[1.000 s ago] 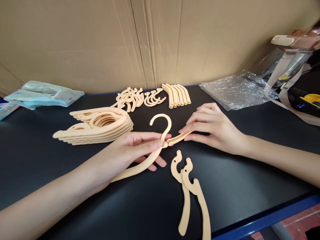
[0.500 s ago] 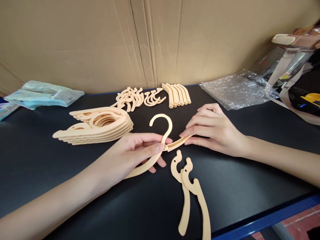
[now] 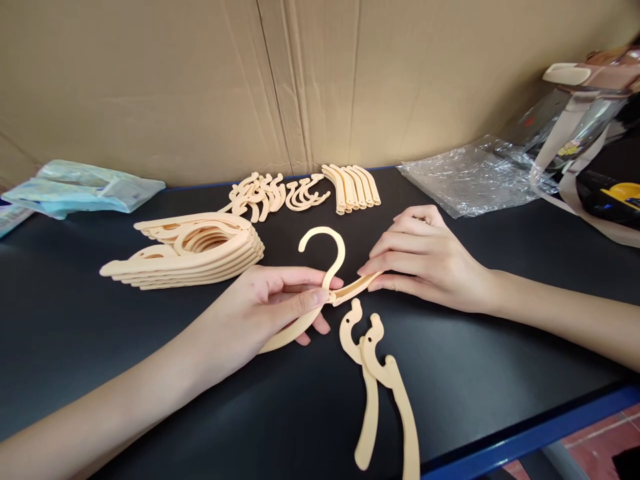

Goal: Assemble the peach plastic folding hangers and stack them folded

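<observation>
My left hand (image 3: 273,307) pinches a cream plastic hanger piece with a curved hook (image 3: 336,248) at its joint, thumb on top; the hook points up and a curved arm runs down left beneath the hand. From the joint, a short hollow arm (image 3: 355,288) extends right, and its far end is between the thumb and fingers of my right hand (image 3: 425,263). Just below the hands, two notched cream hanger arms (image 3: 370,393) lie partly overlapping on the black table (image 3: 475,373). The contact inside the joint is partly hidden by my left thumb.
Stacked folded hangers (image 3: 190,257) lie at the left. Behind are loose hooks (image 3: 257,195), curved pieces (image 3: 306,195) and a row of arms (image 3: 353,188). A blue-white packet (image 3: 85,190) is back left; clear plastic (image 3: 465,175) and a strapped bottle (image 3: 590,100) are back right.
Both hands keep their grips with almost no movement. The view has shifted slightly, so the stack and table items appear a little further left.
</observation>
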The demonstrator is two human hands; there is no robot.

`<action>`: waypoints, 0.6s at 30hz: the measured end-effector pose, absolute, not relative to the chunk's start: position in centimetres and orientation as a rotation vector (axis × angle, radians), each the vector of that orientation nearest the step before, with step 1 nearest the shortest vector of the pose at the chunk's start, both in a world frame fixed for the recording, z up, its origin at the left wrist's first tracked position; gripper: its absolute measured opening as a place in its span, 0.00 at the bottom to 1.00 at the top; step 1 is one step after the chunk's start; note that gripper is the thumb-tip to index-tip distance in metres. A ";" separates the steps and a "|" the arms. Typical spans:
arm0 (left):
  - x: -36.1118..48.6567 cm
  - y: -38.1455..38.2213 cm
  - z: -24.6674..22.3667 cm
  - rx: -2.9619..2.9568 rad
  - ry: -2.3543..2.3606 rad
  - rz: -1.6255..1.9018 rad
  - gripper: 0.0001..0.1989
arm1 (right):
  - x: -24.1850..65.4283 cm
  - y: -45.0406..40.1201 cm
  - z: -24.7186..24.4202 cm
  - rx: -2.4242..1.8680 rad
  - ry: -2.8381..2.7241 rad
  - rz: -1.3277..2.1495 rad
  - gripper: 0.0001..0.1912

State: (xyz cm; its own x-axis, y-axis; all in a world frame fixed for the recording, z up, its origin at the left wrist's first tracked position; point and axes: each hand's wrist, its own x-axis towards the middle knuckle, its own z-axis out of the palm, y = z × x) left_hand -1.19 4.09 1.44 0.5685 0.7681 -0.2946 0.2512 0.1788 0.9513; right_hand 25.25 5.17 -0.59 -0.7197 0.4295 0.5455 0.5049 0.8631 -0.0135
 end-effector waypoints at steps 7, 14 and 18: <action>-1.0 4.1 1.4 1.422 0.948 0.475 0.08 | 25.2 5.1 -0.5 -0.681 -2.496 -0.192 0.09; -1.0 4.1 1.8 1.400 1.020 0.439 0.09 | 25.2 5.1 -0.4 -0.672 -2.511 -0.187 0.09; -1.1 4.2 1.8 1.393 1.058 0.447 0.12 | 25.2 5.1 -0.4 -0.669 -2.509 -0.148 0.11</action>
State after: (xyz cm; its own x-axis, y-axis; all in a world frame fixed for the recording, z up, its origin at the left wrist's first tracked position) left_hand -1.06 4.23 1.81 0.5012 0.7980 -0.3345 0.3165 0.1907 0.9292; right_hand 25.21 5.07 -0.41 -0.7346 0.4314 0.5236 0.4900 0.8712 -0.0303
